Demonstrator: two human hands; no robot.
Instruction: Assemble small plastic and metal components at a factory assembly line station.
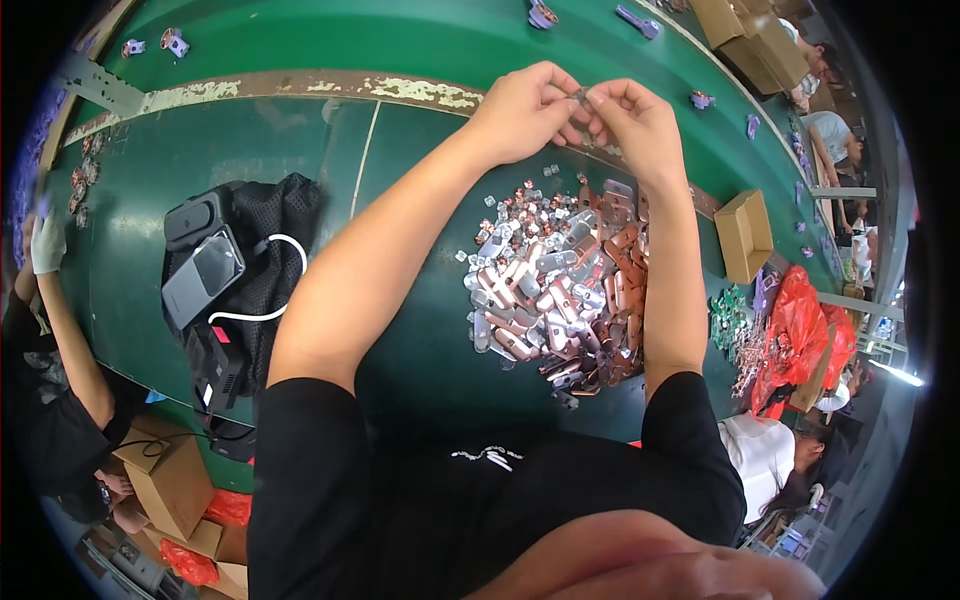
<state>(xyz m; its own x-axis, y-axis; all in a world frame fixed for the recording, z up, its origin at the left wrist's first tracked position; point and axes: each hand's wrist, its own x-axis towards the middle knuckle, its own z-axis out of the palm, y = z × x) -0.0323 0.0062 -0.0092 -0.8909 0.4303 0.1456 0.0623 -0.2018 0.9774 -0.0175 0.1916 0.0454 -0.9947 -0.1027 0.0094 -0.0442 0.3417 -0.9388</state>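
While the left hand [525,118] and right hand [642,125] meet above the worn ledge [415,92] along the far side of the green counter [425,310], their fingers pinch a small greyish piece [581,95], partly hidden by the fingertips; nearer, between the forearms [385,250], lies a heap of small shiny casings [545,290], silver and copper-coloured. On the left, a grey device [200,280] rests on a black mesh bag [295,205] beside a white cable [303,262]; on the right, an open cardboard box [745,235] stands near a red plastic bag [795,330]; beyond the ledge, purple parts [543,14] lie on a green belt [350,45].
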